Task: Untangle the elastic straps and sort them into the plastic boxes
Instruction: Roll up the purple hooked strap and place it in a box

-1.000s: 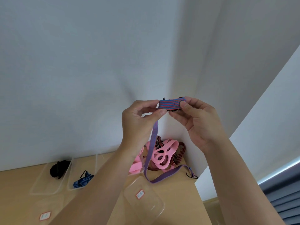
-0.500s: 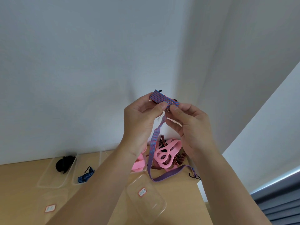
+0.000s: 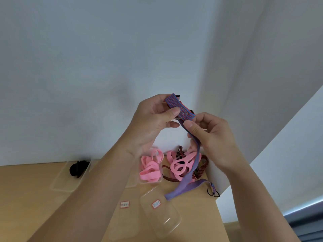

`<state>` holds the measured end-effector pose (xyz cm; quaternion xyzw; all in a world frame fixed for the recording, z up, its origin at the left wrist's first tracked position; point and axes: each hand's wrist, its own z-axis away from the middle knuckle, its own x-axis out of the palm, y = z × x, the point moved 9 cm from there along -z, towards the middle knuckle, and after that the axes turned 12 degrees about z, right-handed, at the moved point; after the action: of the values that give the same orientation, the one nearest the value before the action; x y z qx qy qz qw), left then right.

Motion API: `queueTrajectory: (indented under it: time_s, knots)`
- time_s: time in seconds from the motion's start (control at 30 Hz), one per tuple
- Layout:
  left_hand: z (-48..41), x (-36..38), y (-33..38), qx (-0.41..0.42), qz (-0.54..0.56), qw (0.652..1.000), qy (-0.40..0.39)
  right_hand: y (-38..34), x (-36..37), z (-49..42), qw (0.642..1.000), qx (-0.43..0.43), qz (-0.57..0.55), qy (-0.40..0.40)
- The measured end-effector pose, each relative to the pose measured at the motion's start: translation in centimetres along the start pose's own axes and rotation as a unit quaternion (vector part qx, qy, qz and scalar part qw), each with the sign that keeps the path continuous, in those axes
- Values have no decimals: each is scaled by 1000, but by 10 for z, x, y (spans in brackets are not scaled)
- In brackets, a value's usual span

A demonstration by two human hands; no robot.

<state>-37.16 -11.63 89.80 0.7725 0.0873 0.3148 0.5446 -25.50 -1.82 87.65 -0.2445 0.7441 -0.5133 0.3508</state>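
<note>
L hand (image 3: 153,116) & R hand (image 3: 211,137) are both pinching the striped strap (image 3: 181,110), grips clamped close together, tail hanging below. Under the grips: pink straps (image 3: 150,170) & black strap (image 3: 77,169) lying boxed; tangle (image 3: 181,165) waiting. Approx. half done, I'd judge.

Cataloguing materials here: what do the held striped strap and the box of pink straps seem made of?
Striped strap: woven elastic fabric, matte; fine blue-red ribs show. Box: clear, glossy plastic, probably; contents show through its walls.
</note>
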Motion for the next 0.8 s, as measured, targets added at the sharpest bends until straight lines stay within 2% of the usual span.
queueTrajectory:
  time_s: [0.1,0.2,0.37,0.5,0.6,0.8]
  knots:
    - [2,-4,2,-12,-10,1000,-13,-5,1,2,999,1,27,-25]
    - [5,-6,4,-18,-10,999,-45,-10,8,6,996,6,24,-84]
    - [12,4,11,-23,3,991,-132,-14,29,18,969,66,-176,-158]
    - [14,12,21,2,-58,984,-170,-10,47,26,928,136,-258,-230]
    - [15,15,31,37,-101,978,-178,-15,45,25,913,139,-314,-218]
    - [19,12,43,131,-135,972,-143,-17,30,16,943,95,-295,-118]
